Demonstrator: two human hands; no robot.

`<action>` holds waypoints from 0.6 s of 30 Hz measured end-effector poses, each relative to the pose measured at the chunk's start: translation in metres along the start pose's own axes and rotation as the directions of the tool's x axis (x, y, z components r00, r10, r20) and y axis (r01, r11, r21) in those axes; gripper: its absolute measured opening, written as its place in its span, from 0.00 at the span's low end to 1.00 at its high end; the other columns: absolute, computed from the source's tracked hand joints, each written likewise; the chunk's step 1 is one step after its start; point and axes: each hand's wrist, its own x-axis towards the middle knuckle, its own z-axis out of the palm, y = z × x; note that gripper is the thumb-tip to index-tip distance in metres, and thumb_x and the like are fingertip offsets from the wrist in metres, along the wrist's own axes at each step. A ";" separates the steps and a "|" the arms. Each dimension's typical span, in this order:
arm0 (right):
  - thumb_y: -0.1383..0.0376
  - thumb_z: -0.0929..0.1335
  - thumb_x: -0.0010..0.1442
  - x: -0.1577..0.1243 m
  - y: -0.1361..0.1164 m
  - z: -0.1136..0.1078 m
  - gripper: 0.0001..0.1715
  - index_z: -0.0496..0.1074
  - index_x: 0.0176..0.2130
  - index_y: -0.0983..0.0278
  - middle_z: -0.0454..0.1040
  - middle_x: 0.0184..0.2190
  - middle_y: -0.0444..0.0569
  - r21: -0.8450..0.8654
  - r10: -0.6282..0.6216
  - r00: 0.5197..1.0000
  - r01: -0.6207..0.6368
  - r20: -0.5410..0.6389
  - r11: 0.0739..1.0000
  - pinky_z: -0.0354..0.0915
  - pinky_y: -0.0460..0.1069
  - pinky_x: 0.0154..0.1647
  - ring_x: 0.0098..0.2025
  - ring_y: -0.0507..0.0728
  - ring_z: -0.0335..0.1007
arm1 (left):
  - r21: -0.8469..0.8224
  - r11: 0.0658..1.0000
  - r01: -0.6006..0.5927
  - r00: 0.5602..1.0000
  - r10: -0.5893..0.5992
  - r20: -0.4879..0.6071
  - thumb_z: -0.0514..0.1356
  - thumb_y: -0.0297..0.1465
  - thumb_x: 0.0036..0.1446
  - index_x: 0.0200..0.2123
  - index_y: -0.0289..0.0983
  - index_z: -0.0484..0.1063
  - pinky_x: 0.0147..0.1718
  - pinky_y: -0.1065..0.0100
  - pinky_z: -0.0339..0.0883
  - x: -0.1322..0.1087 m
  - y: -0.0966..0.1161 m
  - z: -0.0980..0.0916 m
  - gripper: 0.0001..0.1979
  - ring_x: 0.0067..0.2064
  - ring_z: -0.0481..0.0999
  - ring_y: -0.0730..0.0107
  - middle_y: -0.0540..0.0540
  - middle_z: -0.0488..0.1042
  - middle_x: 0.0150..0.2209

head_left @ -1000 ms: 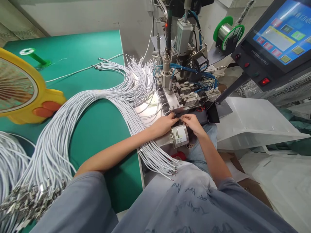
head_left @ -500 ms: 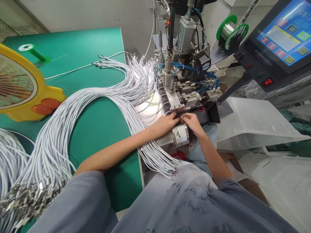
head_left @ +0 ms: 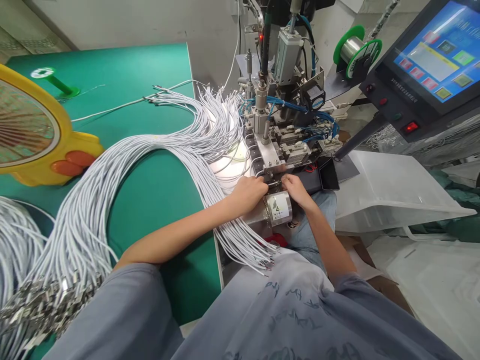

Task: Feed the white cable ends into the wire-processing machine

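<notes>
My left hand point(head_left: 249, 193) is closed at the front of the bench machine point(head_left: 268, 159), gripping a white cable point(head_left: 273, 184) whose short end pokes out past the fingertips toward the right. Just across from it, my right hand point(head_left: 295, 190) has its fingers pinched together at the machine's front edge. Whatever lies between those fingers is too small to make out. Below both hands sits a metal cylinder point(head_left: 279, 208) with a white label. Under my left forearm runs a thick bundle of white cables point(head_left: 191, 172), their stripped ends hanging by my lap.
A yellow fan point(head_left: 75, 145) and an empty green spool point(head_left: 56, 82) stand on the green table mat point(head_left: 150, 200). On the right are a solder wire reel point(head_left: 354, 50), a touchscreen point(head_left: 435, 55), a small black bin point(head_left: 330, 174) and a white plastic tub point(head_left: 390, 175).
My left hand has drawn slightly back to the left, its fingers curling more, and a gap has opened between the hands. My right hand has barely shifted.
</notes>
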 end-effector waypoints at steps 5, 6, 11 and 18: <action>0.60 0.61 0.57 -0.047 -0.019 0.000 0.13 0.63 0.24 0.63 0.59 0.19 0.40 -0.214 -0.203 0.925 0.138 -0.322 0.967 0.51 0.45 0.23 0.21 0.49 0.53 | -0.001 0.993 0.115 0.993 -0.115 -0.019 0.51 0.18 0.54 0.33 0.30 0.73 0.24 0.68 0.56 0.002 -0.004 0.000 0.11 0.35 0.76 0.57 0.37 0.73 0.35; 0.59 0.61 0.58 -0.062 -0.025 0.006 0.13 0.65 0.26 0.63 0.62 0.19 0.41 -0.267 -0.224 0.928 0.144 -0.299 0.953 0.52 0.45 0.24 0.21 0.49 0.55 | 0.001 0.989 0.146 0.989 -0.146 -0.030 0.50 0.18 0.55 0.34 0.29 0.73 0.25 0.68 0.57 0.003 -0.005 0.000 0.12 0.36 0.76 0.57 0.36 0.73 0.36; 0.62 0.64 0.57 -0.118 -0.034 0.044 0.09 0.73 0.34 0.62 0.76 0.26 0.47 -0.550 -0.077 0.975 0.183 0.211 0.815 0.59 0.47 0.31 0.26 0.54 0.69 | -0.015 0.978 0.209 0.976 -0.209 -0.068 0.47 0.18 0.56 0.38 0.29 0.72 0.25 0.68 0.56 0.007 -0.008 0.007 0.15 0.36 0.76 0.57 0.35 0.73 0.34; 0.69 0.62 0.57 -0.120 -0.022 0.068 0.14 0.74 0.41 0.63 0.78 0.30 0.47 -0.511 -0.022 0.927 0.227 0.375 0.829 0.62 0.47 0.36 0.31 0.54 0.71 | -0.048 0.990 0.131 0.980 -0.137 -0.147 0.49 0.21 0.56 0.32 0.30 0.74 0.24 0.66 0.56 0.006 -0.001 0.004 0.13 0.33 0.75 0.58 0.38 0.73 0.32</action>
